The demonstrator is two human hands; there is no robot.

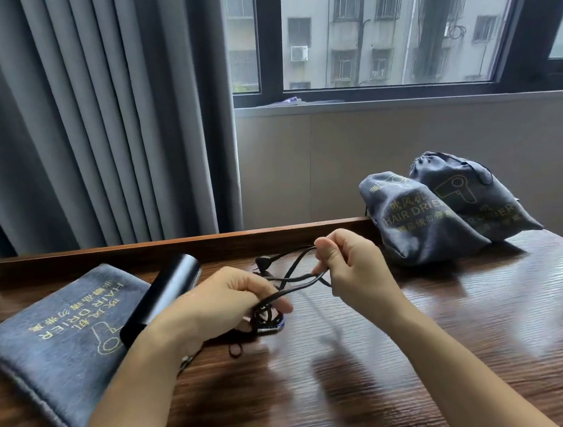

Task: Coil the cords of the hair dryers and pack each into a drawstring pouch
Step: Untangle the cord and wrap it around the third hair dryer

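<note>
**Over the table: cord held in both hands, two pouches filled, one lying flat**

Over the middle of the wooden table (pixel 422 337) both my hands work the black cord (pixel 300 277) of one hair dryer (pixel 167 293). My left hand (pixel 226 301) is curled round a bundle of coiled cord, with loops showing below the fingers just above the table top. My right hand (pixel 350 265) is closed too, pinching a strand of the same cord between thumb and fingers. Several strands run across the gap between the two hands and cross one another. The plug (pixel 262 261) shows just behind these strands, near the left hand.

The hair dryer's dark cylindrical barrel lies behind my left wrist, tilted, its near end resting on the edge of an empty grey pouch (pixel 58 338). That pouch lies flat at the left of the table, its gold "HAIR DRIER" print upside down to me.

At the far right of the table, against the raised back edge, two filled pouches lean together: the nearer filled pouch (pixel 415 221) and the farther filled pouch (pixel 467 195), touching each other, well apart from my hands. The farther one's mouth is drawn shut.

A small black loop (pixel 235 350) lies on the table just below my left hand; I cannot tell what it is.
</note>
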